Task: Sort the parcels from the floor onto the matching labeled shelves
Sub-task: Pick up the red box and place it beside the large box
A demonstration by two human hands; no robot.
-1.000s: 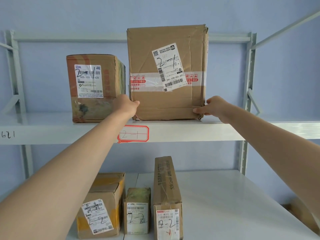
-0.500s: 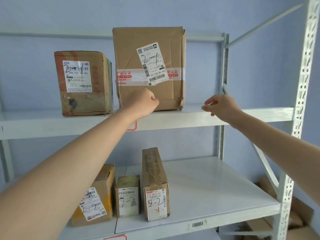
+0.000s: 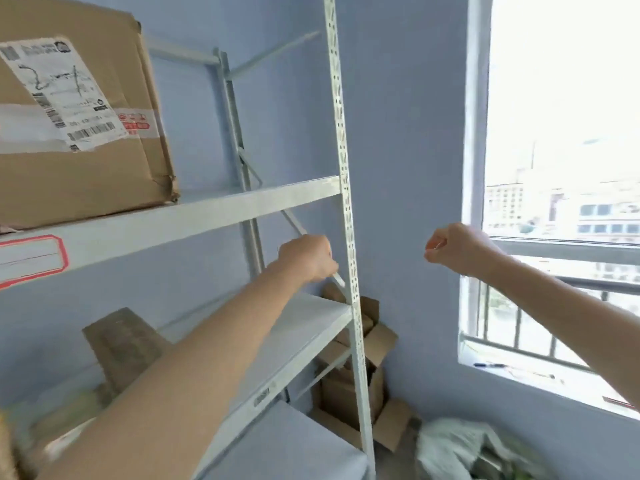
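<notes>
A large cardboard parcel (image 3: 76,133) with a white shipping label marked "2-1" stands on the upper shelf (image 3: 214,211) at the top left. A red-bordered shelf tag (image 3: 31,258) is stuck to that shelf's front edge. My left hand (image 3: 306,258) hangs in the air below the upper shelf, fingers curled, holding nothing. My right hand (image 3: 453,249) is out in front of the wall near the window, fingers loosely curled and empty. A narrow brown parcel (image 3: 121,344) stands on the lower shelf (image 3: 304,337), partly hidden behind my left arm.
The rack's perforated upright post (image 3: 346,216) runs between my hands. Open cardboard boxes (image 3: 360,375) are piled in the corner behind it. A crumpled pale bag (image 3: 460,448) lies on the floor at lower right. A barred window (image 3: 561,202) fills the right side.
Both hands have let go of the large parcel and pulled back from the shelf. The view has swung right toward the window; the parcel stays on the upper shelf.
</notes>
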